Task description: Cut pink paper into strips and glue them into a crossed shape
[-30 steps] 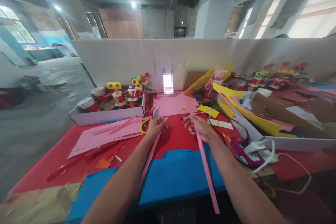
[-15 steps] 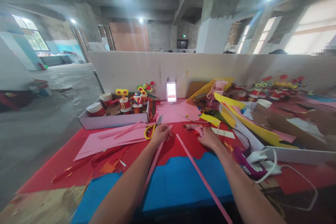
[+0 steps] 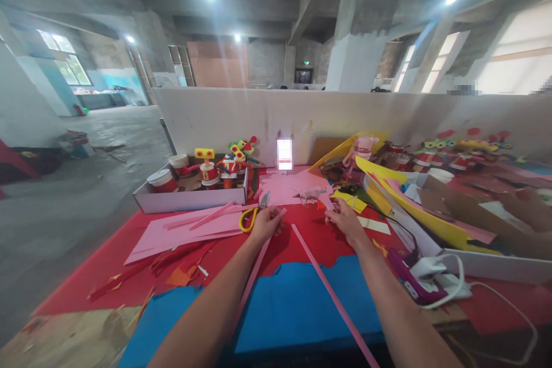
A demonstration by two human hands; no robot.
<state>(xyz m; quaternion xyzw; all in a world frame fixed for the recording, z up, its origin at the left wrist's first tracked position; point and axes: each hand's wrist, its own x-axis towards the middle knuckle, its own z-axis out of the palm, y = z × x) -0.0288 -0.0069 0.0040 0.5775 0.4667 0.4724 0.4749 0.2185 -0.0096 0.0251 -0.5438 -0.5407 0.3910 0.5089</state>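
My left hand (image 3: 267, 222) is closed on the top end of a long pink paper strip (image 3: 250, 282) that runs back along my forearm. It rests beside yellow-handled scissors (image 3: 253, 215). A second pink strip (image 3: 332, 296) lies loose on the red and blue sheets between my arms. My right hand (image 3: 345, 221) is stretched forward with its fingers closed on the handle of a small pink glue gun (image 3: 318, 197), whose nozzle points left just above the red sheet.
A white box (image 3: 190, 200) of paper-cup robot figures stands at the back left, with pink sheets (image 3: 185, 230) in front of it. A lit screen (image 3: 284, 154) leans on the partition. At right are a box of yellow foam sheets (image 3: 431, 215) and a purple tool with white cable (image 3: 426, 279).
My right hand let go of its pink strip, which now lies on the table, and reached forward to grasp the glue gun. My left hand kept its strip.
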